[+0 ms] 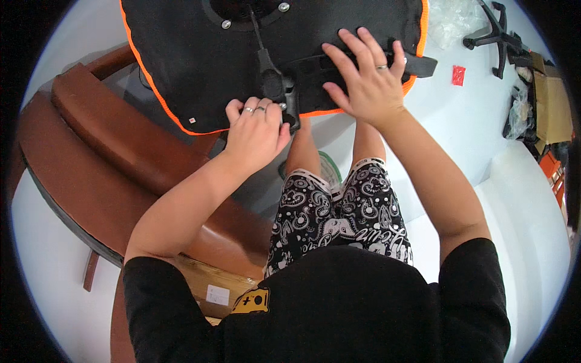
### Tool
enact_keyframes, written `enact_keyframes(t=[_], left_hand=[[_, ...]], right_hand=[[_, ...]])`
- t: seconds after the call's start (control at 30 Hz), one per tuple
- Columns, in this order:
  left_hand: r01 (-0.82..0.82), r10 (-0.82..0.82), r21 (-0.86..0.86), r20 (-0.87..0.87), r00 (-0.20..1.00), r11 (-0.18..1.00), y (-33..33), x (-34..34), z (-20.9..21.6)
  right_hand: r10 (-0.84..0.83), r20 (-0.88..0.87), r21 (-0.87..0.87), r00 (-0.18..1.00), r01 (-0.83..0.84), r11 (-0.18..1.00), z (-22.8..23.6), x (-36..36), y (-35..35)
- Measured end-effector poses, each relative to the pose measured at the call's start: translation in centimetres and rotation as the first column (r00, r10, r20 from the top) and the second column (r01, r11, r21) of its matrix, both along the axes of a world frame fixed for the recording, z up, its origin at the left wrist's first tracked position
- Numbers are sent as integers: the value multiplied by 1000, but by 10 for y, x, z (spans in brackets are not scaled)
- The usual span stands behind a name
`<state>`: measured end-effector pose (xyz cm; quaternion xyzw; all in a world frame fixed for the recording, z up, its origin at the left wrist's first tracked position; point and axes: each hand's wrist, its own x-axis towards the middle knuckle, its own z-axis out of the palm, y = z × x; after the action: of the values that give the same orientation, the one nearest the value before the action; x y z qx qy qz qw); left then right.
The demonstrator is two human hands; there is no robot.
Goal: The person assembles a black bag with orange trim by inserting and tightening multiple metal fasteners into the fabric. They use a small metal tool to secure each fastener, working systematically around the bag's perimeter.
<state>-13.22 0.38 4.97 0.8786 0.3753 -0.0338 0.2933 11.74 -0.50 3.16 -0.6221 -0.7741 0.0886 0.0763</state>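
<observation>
In front of me lies a chair seat (206,66), black with orange edging; bolt heads show near a round dark part (239,9) at its top. A black plastic piece (272,81) with a thin stem runs down it to a black bracket (292,112) at the near edge. My left hand (254,133) is closed beside this bracket, fingers curled next to a small bolt head (282,106); what they hold is hidden. Spread and flat, my right hand (369,85) rests on the seat over a flat black bar (422,66) that sticks out past the right edge.
Brown padded seating (91,145) curves along the left. A red packet (458,75) lies on the pale floor, with a black wheeled chair base (499,36) and clear plastic wrapping (448,21) farther off. A cardboard box (554,109) stands at the right.
</observation>
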Motion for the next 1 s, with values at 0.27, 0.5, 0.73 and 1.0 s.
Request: enact_keyframes(t=[0.27,0.5,0.73,1.0], left_hand=[[-171,151,-81,-208,966,982,-8,21,15],[-838,854,-367,-178,489,404,-86,40,5],[-861,916,-314,158,369,401,-122,-30,34],[-680,690,-139,257,677,720,-94,13,89]], right_hand=[[-10,0,-110,1000,10,994,1,4,-2],[-247,-251,-75,936,236,969,50,-36,-28],[-275,-646,-436,712,-49,898,87,-91,-102],[-714,-538,-825,448,-110,554,123,-91,-85]])
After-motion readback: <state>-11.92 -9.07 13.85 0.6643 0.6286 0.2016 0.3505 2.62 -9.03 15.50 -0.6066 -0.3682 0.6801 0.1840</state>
